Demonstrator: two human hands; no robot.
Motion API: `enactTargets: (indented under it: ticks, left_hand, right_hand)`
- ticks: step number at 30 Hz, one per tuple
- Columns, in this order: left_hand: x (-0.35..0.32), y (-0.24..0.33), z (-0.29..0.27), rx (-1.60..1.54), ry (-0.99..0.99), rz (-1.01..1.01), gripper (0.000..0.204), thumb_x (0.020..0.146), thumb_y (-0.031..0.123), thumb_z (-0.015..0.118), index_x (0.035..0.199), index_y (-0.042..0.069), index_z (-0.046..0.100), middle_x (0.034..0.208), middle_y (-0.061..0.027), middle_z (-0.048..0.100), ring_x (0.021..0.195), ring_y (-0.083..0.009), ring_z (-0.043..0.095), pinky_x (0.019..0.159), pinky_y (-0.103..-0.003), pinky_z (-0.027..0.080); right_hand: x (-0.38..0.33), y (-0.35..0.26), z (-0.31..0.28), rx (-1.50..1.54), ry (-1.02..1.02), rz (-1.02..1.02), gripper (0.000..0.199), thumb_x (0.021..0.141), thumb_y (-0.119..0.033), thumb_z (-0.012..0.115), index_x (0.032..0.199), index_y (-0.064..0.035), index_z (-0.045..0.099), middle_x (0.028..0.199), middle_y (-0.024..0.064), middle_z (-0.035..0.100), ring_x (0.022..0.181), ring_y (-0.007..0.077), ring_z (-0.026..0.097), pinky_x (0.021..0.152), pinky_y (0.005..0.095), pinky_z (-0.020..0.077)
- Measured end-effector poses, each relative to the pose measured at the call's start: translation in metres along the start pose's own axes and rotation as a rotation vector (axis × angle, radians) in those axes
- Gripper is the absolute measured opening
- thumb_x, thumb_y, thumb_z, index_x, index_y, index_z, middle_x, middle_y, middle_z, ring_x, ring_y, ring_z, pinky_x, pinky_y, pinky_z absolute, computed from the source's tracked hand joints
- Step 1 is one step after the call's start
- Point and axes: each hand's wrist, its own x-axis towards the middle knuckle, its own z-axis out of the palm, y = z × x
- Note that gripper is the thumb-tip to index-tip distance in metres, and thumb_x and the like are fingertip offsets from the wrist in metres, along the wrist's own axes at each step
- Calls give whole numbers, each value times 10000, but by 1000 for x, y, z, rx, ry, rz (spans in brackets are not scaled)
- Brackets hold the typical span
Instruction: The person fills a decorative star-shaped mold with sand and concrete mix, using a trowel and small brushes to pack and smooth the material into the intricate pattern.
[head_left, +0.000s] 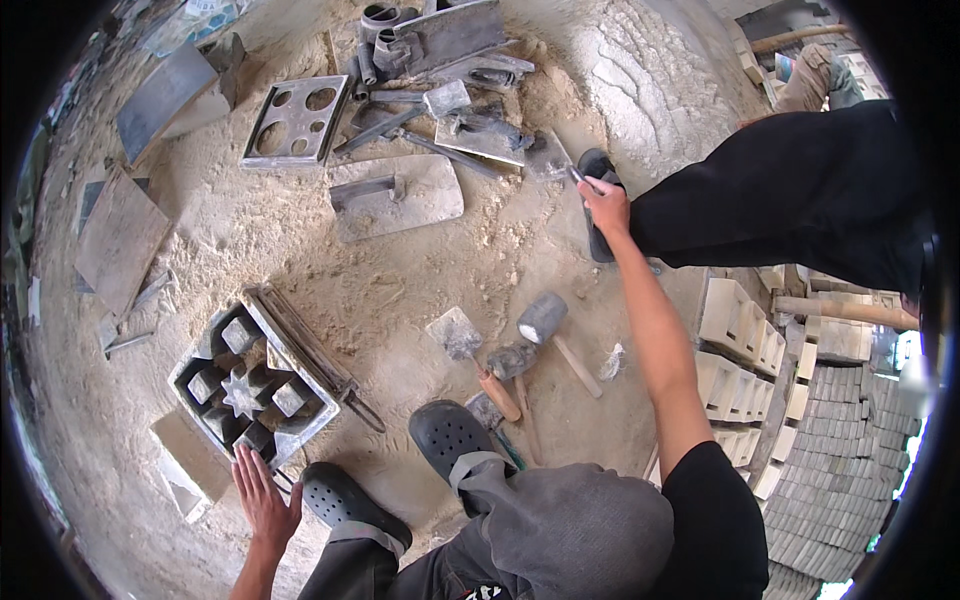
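My right hand (pixel 605 207), stretched far out to the right, is closed on a trowel (pixel 547 157). The blade points left, over the sandy ground beside a black shoe. Fingers extended, my left hand (pixel 267 500) is at the near edge of a metal mould (pixel 297 425); whether it touches cannot be told. Inside that mould stand several block-shaped cores around a star-shaped core (pixel 245 391). Thin metal rods (pixel 305 340) lie along its right side. A pale block (pixel 190 465) shows beside and partly under the mould's near-left side.
A small trowel (pixel 456 335), a mallet (pixel 543 318) and a hammer (pixel 512 360) lie before my feet. Farther off are a metal float (pixel 397 197), a plate with holes (pixel 295 122) and a white powder heap (pixel 655 90). A person in black trousers (pixel 770 190) stands right, near stacked blocks (pixel 735 330).
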Motion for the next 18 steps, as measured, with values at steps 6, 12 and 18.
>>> enactTargets:
  ticks: [6,12,18]
  left_hand:
    - [-9,-3,5,15,19,-15,1000,885,366,687,1523,-153,119,1605,-365,113,1520,-483,87,1250,-544,70]
    - [-13,2,0,10,-14,-77,1014,880,356,697,1529,-146,100,1614,-355,94,1528,-471,63,1250,-544,59]
    - [-14,9,-3,-11,0,-122,993,877,334,691,1535,-135,113,1623,-334,107,1532,-460,67,1249,-542,68]
  right_hand:
    - [16,0,-3,44,-85,25,477,846,-494,748,1174,-147,762,741,50,737,688,120,682,685,288,506]
    - [-20,-26,16,111,0,153,422,836,-489,734,1112,-174,783,756,103,742,779,240,729,781,358,543]
    - [-32,-19,30,54,83,201,430,846,-511,702,1131,-197,775,844,147,755,892,336,723,851,412,535]
